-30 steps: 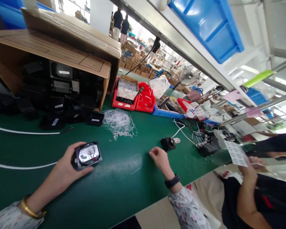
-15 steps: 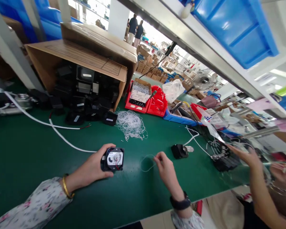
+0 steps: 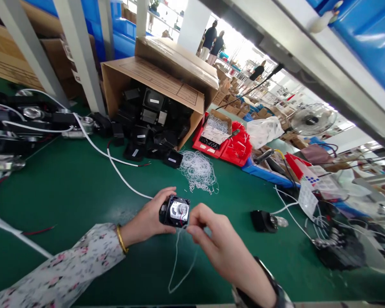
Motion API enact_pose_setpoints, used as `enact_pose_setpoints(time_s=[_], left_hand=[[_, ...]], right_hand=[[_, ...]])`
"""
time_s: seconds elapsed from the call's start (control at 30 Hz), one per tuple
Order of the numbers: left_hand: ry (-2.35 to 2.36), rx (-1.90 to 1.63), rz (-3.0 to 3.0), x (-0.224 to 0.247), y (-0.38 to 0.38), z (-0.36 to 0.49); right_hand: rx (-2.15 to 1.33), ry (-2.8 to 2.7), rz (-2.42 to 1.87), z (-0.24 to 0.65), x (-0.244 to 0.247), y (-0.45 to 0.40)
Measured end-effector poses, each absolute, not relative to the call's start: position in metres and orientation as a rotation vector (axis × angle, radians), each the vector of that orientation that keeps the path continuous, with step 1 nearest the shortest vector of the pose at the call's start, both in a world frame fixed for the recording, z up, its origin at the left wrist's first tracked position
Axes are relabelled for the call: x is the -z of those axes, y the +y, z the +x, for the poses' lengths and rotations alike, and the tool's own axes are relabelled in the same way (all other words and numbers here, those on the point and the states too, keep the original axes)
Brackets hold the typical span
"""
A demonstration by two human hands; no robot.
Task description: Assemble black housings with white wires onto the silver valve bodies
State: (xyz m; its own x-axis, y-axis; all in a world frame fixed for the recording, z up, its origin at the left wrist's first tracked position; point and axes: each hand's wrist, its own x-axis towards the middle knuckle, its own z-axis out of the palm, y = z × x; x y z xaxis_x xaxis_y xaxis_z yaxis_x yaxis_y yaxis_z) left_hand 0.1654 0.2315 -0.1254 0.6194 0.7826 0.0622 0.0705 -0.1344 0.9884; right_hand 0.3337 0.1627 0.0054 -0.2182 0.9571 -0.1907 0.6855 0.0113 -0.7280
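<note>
My left hand point(image 3: 152, 214) grips a small black square housing point(image 3: 179, 211) from its left side. The housing's open face shows a white and silver inner part with red and dark wires, and a white cable point(image 3: 122, 176) runs out behind it. Close to the housing's right edge, my right hand point(image 3: 208, 229) has thumb and forefinger pinched on a thin clear-white string point(image 3: 174, 267). The string hangs in a loop below both hands. Whether its end touches the housing is hidden by my fingertips.
Beyond my hands lies a tangled pile of white strings point(image 3: 199, 169). A cardboard box point(image 3: 154, 75) of black housings stands behind it, with red bins point(image 3: 208, 147) alongside. Another black unit point(image 3: 263, 221) sits at right. Metal fittings and cables point(image 3: 35, 115) lie at left.
My right hand has moved left with the string, up to the housing. The view has shifted left, and the co-worker's arms at right have gone out of view.
</note>
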Motion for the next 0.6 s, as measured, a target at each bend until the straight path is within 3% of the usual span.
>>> enact_pose_setpoints(time_s=[0.13, 0.4, 0.6], left_hand=[[0.757, -0.668, 1.595, 0.12, 0.232, 0.166], [0.734, -0.599, 1.501, 0.113, 0.231, 0.164], [0.751, -0.589, 1.585, 0.12, 0.229, 0.16]], right_hand=[[-0.994, -1.946, -1.702, 0.323, 0.025, 0.188], [-0.937, -1.883, -1.752, 0.344, 0.031, 0.2], [-0.623, -1.962, -1.711, 0.349, 0.063, 0.211]])
